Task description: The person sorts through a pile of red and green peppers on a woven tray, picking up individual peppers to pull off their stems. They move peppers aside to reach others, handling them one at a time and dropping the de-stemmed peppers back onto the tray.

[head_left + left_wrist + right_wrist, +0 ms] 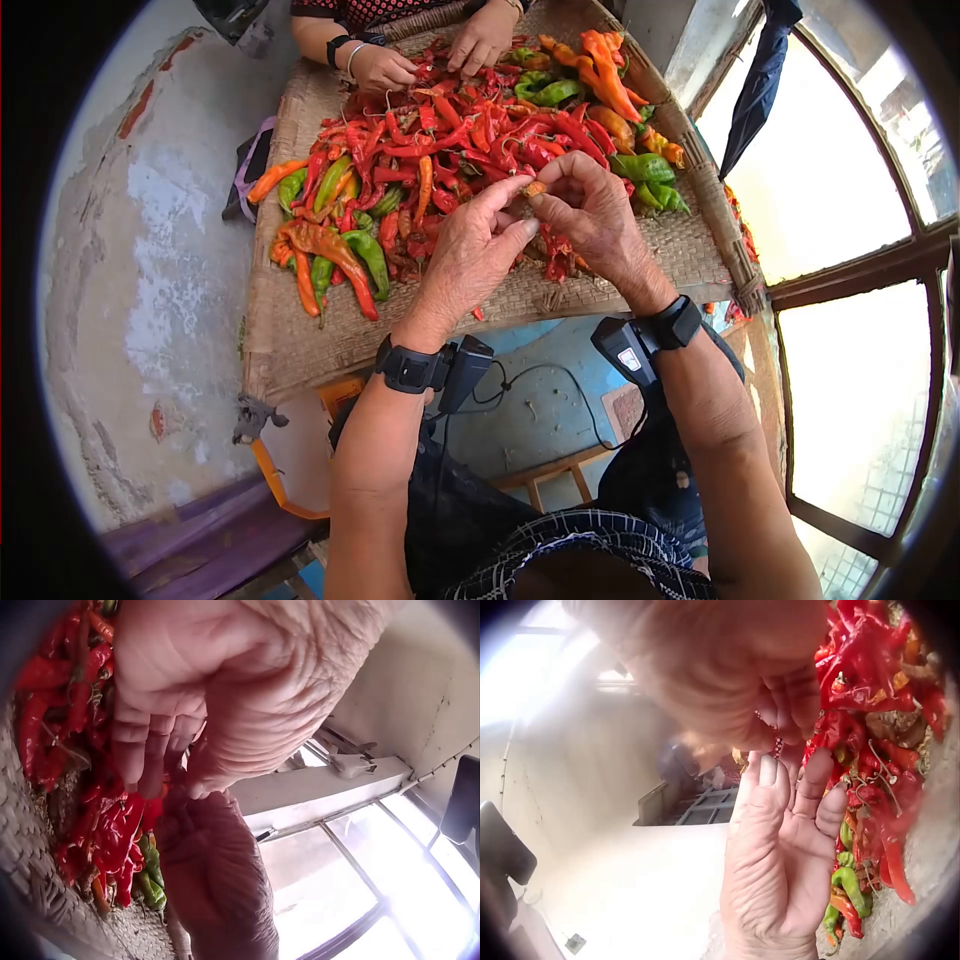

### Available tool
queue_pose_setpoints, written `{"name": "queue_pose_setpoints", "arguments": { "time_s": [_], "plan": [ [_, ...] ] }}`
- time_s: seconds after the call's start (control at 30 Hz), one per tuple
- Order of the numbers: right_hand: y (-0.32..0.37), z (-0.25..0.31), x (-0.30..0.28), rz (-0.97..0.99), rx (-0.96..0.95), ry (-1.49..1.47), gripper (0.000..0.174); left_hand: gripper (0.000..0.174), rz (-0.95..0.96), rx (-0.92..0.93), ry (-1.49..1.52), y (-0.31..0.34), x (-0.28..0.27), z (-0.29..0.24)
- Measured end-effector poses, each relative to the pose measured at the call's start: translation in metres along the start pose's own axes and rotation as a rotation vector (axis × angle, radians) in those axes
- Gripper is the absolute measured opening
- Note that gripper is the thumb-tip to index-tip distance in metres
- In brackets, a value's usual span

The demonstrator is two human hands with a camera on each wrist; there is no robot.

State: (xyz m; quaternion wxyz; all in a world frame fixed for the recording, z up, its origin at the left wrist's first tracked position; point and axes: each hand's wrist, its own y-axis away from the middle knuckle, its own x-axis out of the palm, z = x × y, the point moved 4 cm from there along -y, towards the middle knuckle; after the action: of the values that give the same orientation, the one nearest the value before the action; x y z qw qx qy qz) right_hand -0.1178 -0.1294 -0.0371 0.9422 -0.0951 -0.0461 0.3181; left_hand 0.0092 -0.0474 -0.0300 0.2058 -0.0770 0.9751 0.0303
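Observation:
In the head view my left hand (470,250) and right hand (600,225) meet over the front of a red pepper heap (450,130). Between the bent forefinger and thumb of the right hand is a small orange-brown piece (536,188), which they pinch; it looks like a bit of dried pepper. The left forefinger reaches to that piece, with the left thumb set apart below it. Seen from the right wrist, the left hand (772,862) has its fingers fairly straight, palm partly showing. The right hand (217,877) hides much of its own grip in the left wrist view.
A woven tray (330,340) bears the heap, with green peppers (545,92) and orange ones among the red. Across it, another person's hands (480,40) work in the peppers. Windows (850,150) line the right; a rough wall (160,250) stands left. A cable (560,375) hangs between the wrist cameras.

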Motion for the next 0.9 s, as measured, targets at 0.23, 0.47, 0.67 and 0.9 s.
{"name": "queue_pose_setpoints", "arguments": {
  "time_s": [0.23, 0.47, 0.67, 0.9],
  "plan": [
    [0.009, 0.024, 0.001, 0.065, -0.086, 0.181, 0.014, 0.037, -0.127, 0.188, 0.201, 0.007, 0.005, -0.006],
    [0.009, 0.036, -0.002, 0.12, -0.106, 0.022, 0.022, 0.028, -0.145, 0.196, 0.234, 0.012, -0.006, -0.012],
    [-0.001, 0.034, -0.051, -0.101, -0.248, 0.732, 0.014, 0.025, -0.156, 0.264, 0.598, 0.02, -0.026, -0.039],
    [0.007, 0.001, -0.047, 0.086, -0.16, 1.289, 0.017, 0.028, -0.116, -0.04, 0.365, 0.002, -0.033, 0.0]
  ]
}}
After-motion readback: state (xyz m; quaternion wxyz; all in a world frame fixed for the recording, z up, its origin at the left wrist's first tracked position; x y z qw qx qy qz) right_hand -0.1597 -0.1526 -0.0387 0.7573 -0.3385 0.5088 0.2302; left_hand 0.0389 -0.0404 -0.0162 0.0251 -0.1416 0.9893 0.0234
